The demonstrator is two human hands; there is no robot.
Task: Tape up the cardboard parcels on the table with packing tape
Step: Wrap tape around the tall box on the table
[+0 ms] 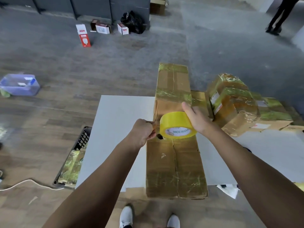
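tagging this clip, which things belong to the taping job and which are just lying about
Job: yellow tape roll held by left hand and right hand; long parcel; taped parcels; table.
Lying about: blue tub, red-and-white boxes, black bag, black crate, white cable.

1 long parcel [174, 153] lay lengthwise on the table [118, 125], overhanging its near and far edges. The tape roll [177, 125] was above its middle, between the left hand [143, 132] and right hand [195, 117]. Heaped parcels [238, 104] lay to the right, and a crate [79, 145] was on the floor to the left.

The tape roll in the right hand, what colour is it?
Yellow; the tape roll shows best in the head view.
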